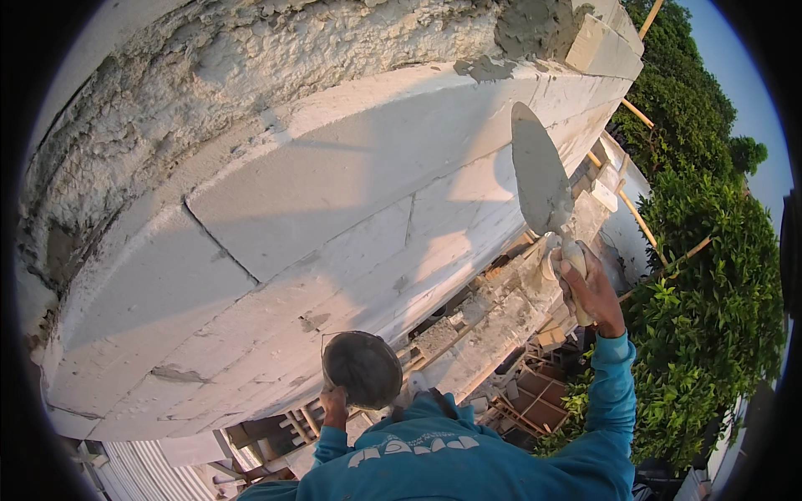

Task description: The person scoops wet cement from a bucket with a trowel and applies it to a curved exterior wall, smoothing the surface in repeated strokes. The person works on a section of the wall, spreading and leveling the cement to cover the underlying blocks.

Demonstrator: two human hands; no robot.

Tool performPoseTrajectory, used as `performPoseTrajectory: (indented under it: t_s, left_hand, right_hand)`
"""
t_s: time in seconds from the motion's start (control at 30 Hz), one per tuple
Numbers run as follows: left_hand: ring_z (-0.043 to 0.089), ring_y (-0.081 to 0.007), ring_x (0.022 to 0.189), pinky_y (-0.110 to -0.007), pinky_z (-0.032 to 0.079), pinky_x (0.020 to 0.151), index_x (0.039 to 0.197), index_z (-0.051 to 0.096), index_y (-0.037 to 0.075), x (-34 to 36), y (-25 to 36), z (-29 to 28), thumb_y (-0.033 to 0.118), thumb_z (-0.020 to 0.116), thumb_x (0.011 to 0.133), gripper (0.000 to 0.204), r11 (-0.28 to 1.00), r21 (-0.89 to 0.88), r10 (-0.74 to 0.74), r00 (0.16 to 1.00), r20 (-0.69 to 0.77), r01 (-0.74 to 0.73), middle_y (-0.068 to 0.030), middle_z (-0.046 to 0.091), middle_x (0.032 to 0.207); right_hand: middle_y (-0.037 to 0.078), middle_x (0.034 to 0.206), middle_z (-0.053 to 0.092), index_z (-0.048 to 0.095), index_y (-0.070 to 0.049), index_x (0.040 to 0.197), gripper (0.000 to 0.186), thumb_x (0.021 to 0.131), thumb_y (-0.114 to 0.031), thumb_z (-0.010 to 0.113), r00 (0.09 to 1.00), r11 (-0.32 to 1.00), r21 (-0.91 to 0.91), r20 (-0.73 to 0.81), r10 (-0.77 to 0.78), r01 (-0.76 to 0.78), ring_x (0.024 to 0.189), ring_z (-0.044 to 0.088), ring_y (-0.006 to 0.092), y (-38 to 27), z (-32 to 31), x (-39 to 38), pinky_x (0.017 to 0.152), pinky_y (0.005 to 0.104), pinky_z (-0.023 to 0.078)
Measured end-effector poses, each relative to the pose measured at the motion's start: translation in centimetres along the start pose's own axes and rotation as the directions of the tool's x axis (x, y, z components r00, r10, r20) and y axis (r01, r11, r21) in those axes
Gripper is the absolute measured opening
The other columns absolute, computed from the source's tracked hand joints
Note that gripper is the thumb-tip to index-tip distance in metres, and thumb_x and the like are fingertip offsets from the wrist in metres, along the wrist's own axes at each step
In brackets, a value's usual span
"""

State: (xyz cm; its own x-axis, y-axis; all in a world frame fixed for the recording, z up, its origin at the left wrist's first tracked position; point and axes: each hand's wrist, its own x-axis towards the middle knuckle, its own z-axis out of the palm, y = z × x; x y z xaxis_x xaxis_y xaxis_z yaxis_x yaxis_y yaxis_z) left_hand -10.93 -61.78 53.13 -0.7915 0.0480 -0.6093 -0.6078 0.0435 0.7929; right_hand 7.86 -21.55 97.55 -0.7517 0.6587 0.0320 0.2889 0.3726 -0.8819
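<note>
Two hands are busy here, each closed around its own tool. The right hand (591,288) is wrapped tight around the handle of a trowel (541,171), whose pointed blade runs up and slightly left from the fist, its long axis nearly upright, the flat face smeared with grey mortar and held just beside the face of the white block wall (317,192). A lump of wet mortar (535,29) sits on the wall's top edge, well above the blade tip and on the right hand's side. The left hand (335,407), lower down near the teal sleeve, grips the rim of a round dark bowl (362,368), tilted toward the wall. Green trees (710,292) stand at right.
</note>
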Motion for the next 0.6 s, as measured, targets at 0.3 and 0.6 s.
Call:
performPoseTrajectory:
  t_s: [0.3, 0.6]
  left_hand:
    - [0.054, -0.0139, 0.057, -0.029, 0.044, 0.054, 0.093, 0.065, -0.003, -1.6, 3.5, 2.3, 0.0, 0.063, 0.069, 0.025, 0.999, 0.033, 0.026, 0.998, 0.058, -0.028, -0.0055, 0.061, 0.069]
    - [0.06, -0.0172, 0.061, -0.033, 0.048, 0.056, 0.089, 0.066, -0.004, -3.5, 6.3, 3.7, 0.014, 0.065, 0.069, 0.027, 0.945, 0.294, 0.131, 0.989, 0.067, -0.145, -0.0106, 0.066, 0.071]
  right_hand:
    - [0.018, 0.09, 0.067, 0.056, -0.004, 0.116, 0.052, 0.077, -0.033, 0.074, 0.917, 0.768, -0.556, 0.386, -0.101, 0.318, 0.082, 0.066, 0.0369, 14.0, 13.7, -4.1, 0.07, 0.0451, 0.052]
    - [0.015, 0.096, 0.062, 0.054, -0.004, 0.112, 0.045, 0.076, -0.021, 0.074, 0.89, 0.652, -0.674, 0.456, -0.001, 0.346, 0.082, 0.065, 0.0351, 18.2, 18.0, -3.7, 0.069, 0.0444, 0.054]
